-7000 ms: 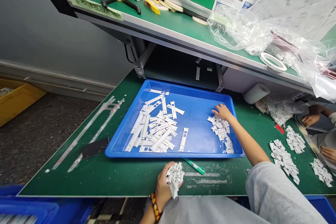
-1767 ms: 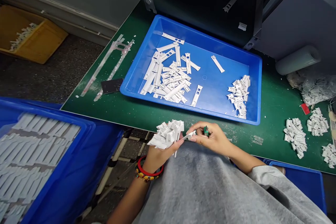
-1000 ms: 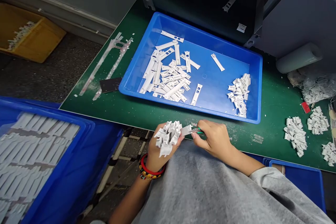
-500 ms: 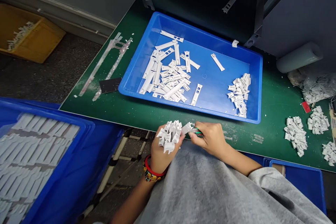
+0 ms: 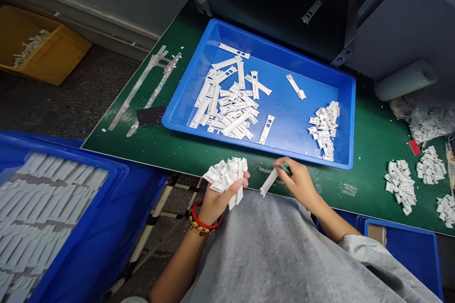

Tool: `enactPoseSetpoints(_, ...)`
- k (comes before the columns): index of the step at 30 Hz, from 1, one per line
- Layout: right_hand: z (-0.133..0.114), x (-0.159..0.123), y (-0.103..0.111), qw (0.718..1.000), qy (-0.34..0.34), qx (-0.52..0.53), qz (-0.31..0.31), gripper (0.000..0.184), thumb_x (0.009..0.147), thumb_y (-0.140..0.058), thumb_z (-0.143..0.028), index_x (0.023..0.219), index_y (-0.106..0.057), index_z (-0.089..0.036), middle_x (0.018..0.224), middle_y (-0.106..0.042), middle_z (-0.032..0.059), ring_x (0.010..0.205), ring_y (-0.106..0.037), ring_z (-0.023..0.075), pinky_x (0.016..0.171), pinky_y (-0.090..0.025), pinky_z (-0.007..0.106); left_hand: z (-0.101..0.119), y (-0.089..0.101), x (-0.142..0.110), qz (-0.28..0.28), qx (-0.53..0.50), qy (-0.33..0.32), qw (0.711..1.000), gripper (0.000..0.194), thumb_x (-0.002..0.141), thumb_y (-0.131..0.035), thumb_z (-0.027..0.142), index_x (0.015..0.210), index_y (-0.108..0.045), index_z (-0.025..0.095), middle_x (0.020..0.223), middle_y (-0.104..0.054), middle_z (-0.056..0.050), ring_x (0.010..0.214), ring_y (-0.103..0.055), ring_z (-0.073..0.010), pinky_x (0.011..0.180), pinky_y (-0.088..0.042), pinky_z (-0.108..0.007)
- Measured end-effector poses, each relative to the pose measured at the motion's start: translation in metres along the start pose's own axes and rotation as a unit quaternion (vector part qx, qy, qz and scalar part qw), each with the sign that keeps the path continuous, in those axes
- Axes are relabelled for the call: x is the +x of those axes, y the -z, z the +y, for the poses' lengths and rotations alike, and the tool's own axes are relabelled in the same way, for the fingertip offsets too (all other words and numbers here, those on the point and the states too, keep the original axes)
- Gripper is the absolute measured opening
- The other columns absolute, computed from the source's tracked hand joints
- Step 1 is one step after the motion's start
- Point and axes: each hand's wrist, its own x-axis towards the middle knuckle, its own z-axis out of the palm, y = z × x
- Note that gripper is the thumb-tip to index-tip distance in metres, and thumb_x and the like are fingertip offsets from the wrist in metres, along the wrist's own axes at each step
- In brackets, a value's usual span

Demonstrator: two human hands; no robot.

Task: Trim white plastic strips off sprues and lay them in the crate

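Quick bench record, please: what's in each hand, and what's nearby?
left hand: grips a bunch of white plastic pieces
right hand: pinches a green item and a white plastic strip
in front of hands: blue tray with two groups of white pieces
beside left hand: blue crate of white strips

light: even, dim | shadow: deepest on black panel | edges: bowed (blue crate stretched) | focus: sharp, right hand included
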Motion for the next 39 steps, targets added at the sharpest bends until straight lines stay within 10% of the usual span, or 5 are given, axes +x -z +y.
enactPoseSetpoints(7,0.011,-0.004,-0.004,0.983,-0.039,-0.165,-0.067,0.042,0.096,-0.052,-0.040,0.128,-0.052,-0.014,0.099,-0.071,0.0118,0.079,-0.067,0.0239,0.066,-0.046,0.030,0.001,0.002,0.001,-0.030,0.100,-0.075,0.992,0.027,0.088,-0.054,0.039,0.076,-0.069,0.020,0.079,-0.075,-0.008,0.083,-0.070,-0.0253,0.089,-0.054,-0.044)
enactPoseSetpoints(15,-0.038,-0.017,0.018,0.984,0.160,-0.072,-0.014,0.030,0.103,-0.035,-0.029,0.113,-0.061,-0.017,0.095,-0.067,0.0092,0.084,-0.060,0.0207,0.075,-0.048,0.033,0.002,-0.004,-0.003,0.032,0.164,-0.152,0.974,0.009,0.082,-0.066,0.027,0.087,-0.068,0.020,0.085,-0.076,-0.004,0.075,-0.072,-0.0207,0.072,-0.060,-0.034)
enactPoseSetpoints(29,-0.043,-0.011,0.032,0.981,0.168,-0.018,-0.095,0.029,0.103,-0.041,-0.031,0.119,-0.063,-0.020,0.087,-0.066,0.0051,0.080,-0.061,0.0172,0.072,-0.048,0.029,0.002,0.002,-0.006,0.032,0.110,-0.249,0.962,0.021,0.080,-0.069,0.013,0.100,-0.065,0.020,0.095,-0.072,-0.005,0.083,-0.068,-0.0184,0.075,-0.056,-0.029)
enactPoseSetpoints(39,-0.036,-0.006,0.016,0.970,0.175,-0.137,0.100,0.028,0.101,-0.042,-0.024,0.119,-0.062,-0.018,0.097,-0.063,0.0106,0.086,-0.058,0.0215,0.074,-0.046,0.034,0.001,-0.001,-0.013,0.028,0.114,-0.256,0.959,0.023,0.082,-0.065,0.008,0.102,-0.064,0.018,0.096,-0.071,-0.008,0.084,-0.069,-0.0215,0.076,-0.056,-0.032)
